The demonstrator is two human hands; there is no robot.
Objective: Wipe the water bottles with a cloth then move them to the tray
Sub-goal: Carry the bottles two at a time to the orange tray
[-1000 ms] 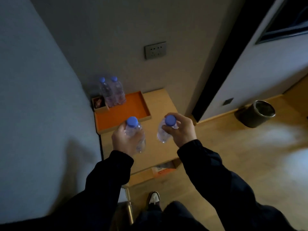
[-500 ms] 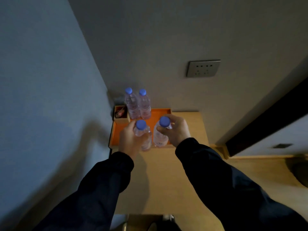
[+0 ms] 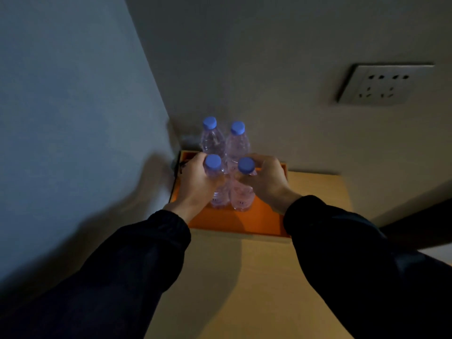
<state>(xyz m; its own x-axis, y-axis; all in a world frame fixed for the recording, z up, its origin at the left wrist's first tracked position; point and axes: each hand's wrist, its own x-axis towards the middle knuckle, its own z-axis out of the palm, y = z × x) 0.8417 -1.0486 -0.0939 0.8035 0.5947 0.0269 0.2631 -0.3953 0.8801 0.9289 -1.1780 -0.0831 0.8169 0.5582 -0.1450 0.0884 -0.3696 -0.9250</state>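
I see left hand [image 3: 195,184] wrapped round left bottle [image 3: 216,182], right hand [image 3: 265,178] round right bottle [image 3: 242,189], both over orange tray [image 3: 234,222]; two bottles [image 3: 225,143] at 12 o'clock.

Both arms reached forward, side by side.
The left hand [image 3: 195,183] and right hand [image 3: 265,178] each curled closed in a grip, dark-sleeved.

tray [image 3: 234,222] corner hidden behind hands [image 3: 199,183]
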